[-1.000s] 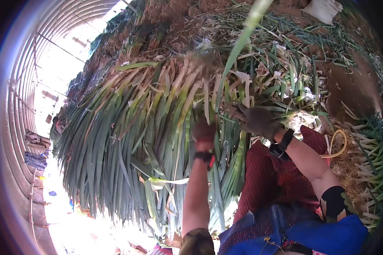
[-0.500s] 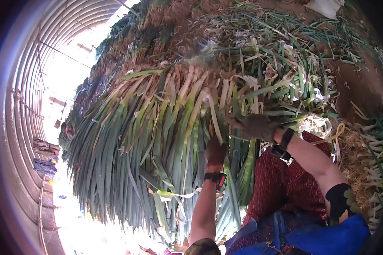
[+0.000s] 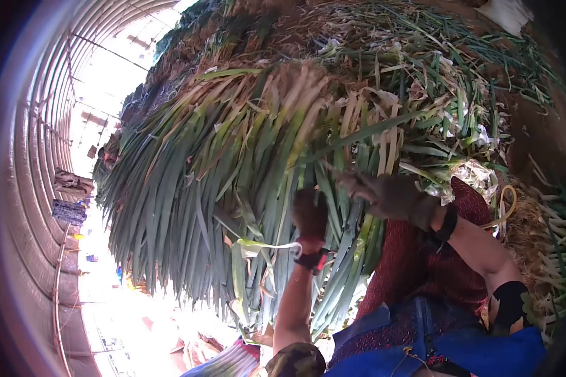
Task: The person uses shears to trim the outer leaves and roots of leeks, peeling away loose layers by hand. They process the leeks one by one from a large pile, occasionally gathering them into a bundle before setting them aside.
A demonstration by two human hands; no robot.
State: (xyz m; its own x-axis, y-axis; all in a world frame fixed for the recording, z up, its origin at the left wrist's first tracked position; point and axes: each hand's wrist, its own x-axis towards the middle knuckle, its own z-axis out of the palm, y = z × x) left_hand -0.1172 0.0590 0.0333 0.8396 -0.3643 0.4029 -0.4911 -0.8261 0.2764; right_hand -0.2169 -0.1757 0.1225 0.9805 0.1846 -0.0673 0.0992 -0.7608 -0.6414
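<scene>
A thick layer of long green onions (image 3: 188, 182) lies in front of me, roots at the top and dark green leaves fanning downward. My left hand (image 3: 309, 217), in a dark glove, is over the leaves in the middle. Its fingers look curled in, and whatever they hold is hidden and blurred. Just to the right, my gloved right hand (image 3: 393, 198) points its fingers left, somewhat apart, with no onion plainly in them. A long single green leaf (image 3: 365, 134) slants above both hands, across the pale stalks.
Loose leaves and peeled skins (image 3: 446, 107) litter the ground at upper right. More onions (image 3: 560, 245) lie at the right edge, near a yellow hose-like loop (image 3: 508, 204). The ribbed tunnel wall (image 3: 34, 207) curves along the left. My red-trousered knee (image 3: 390, 264) is close by.
My left hand has shifted slightly up and left, and the pale stalk by it no longer shows there. The long leaf now slants across above the hands. The view has tilted a little.
</scene>
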